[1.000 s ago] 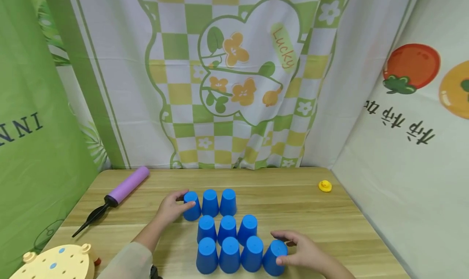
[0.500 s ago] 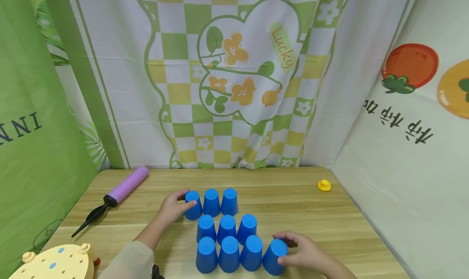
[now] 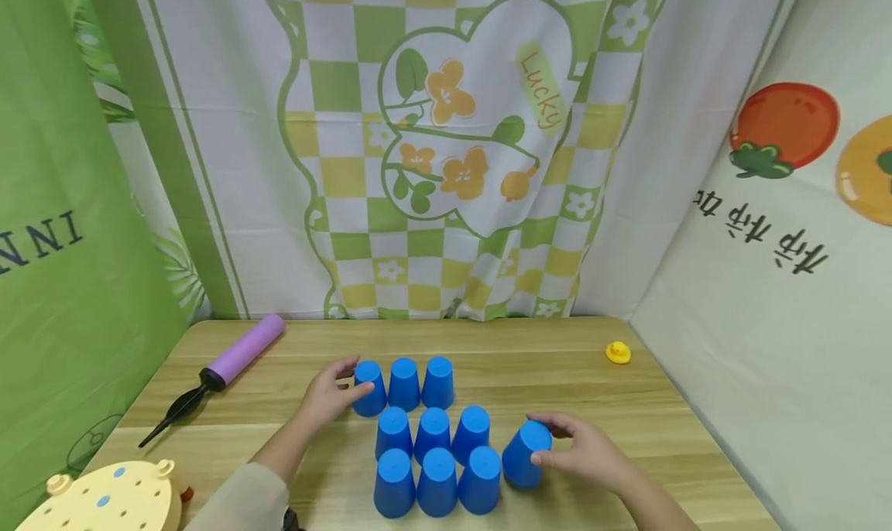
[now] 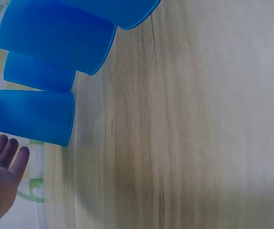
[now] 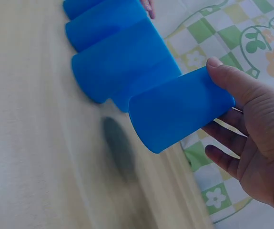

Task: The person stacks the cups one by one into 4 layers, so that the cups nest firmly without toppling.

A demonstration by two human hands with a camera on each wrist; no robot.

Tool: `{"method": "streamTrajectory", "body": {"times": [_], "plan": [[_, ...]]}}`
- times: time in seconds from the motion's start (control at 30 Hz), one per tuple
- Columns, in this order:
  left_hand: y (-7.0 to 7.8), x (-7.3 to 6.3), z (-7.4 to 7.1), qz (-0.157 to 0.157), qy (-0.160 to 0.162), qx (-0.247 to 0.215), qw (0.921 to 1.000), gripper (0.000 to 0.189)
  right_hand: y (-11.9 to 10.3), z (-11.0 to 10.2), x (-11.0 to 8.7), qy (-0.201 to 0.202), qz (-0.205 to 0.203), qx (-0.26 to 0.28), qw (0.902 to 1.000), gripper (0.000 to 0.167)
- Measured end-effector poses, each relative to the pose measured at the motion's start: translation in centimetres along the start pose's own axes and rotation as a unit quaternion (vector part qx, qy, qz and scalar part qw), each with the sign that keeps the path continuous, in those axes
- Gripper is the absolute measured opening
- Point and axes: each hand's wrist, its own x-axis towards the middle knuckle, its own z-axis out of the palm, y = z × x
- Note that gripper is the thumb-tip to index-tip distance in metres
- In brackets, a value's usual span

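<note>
Several blue plastic cups stand upside down in three rows on the wooden table. My right hand (image 3: 588, 453) pinches a blue cup (image 3: 526, 455) between thumb and fingers. That cup is tilted and held off the table, with a shadow below it in the right wrist view. In the back row, my left hand (image 3: 333, 392) is at the leftmost cup (image 3: 369, 390), thumb in front and fingers behind, loosely extended. The left wrist view shows these fingers (image 4: 18, 164) fairly straight beside a cup (image 4: 34, 117). Other cups form the middle row (image 3: 433, 436) and front row (image 3: 437, 483).
A purple hand pump (image 3: 244, 351) with a black nozzle lies at the left. A pale yellow board with pegs and holes (image 3: 114, 500) sits at the near left corner. A small yellow rubber duck (image 3: 618, 352) is at the far right. Patterned curtains (image 3: 446, 268) surround the table.
My right hand has lifted the front row's rightmost cup and carried it slightly away from me. The back row cups have shifted slightly right, with my left hand staying at the leftmost one.
</note>
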Motion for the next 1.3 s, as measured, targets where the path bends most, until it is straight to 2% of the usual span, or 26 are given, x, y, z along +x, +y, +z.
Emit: {"method": "streamTrajectory", "body": {"times": [0.17,0.4,0.53,0.67,0.83,0.97,1.13,1.3], "plan": [[0.8,-1.0,-0.6,0.014,0.015,-0.001,0.9998,0.061,-0.7,-0.9,1.1,0.023,0.018,0.013,0.9995,0.059],[2.5,-2.8,-0.7,0.027,0.032,-0.012,0.9990,0.055,-1.0,-1.5,3.3,0.053,0.019,0.007,0.9984,0.061],[3.2,-3.8,-0.4,0.032,0.012,-0.035,0.9988,0.054,-1.4,-1.3,4.6,0.073,0.037,0.000,0.9967,0.063],[3.4,-4.5,0.2,0.036,-0.032,-0.055,0.9973,0.055,-1.7,-1.0,5.8,0.085,0.039,0.002,0.9956,0.063],[3.1,-4.9,1.1,0.058,-0.080,-0.056,0.9936,0.056,-1.8,-0.5,7.5,0.091,0.029,0.003,0.9954,0.059],[2.7,-5.0,1.7,0.066,-0.097,-0.046,0.9920,0.059,-1.8,0.1,8.7,0.096,0.018,-0.005,0.9952,0.058],[2.4,-5.1,2.2,0.056,-0.112,-0.023,0.9918,0.061,-1.8,1.0,10.1,0.099,0.015,-0.001,0.9950,0.059],[2.3,-5.1,2.4,0.066,-0.126,-0.025,0.9895,0.059,-1.8,1.8,11.3,0.101,0.019,0.003,0.9947,0.059]]}}
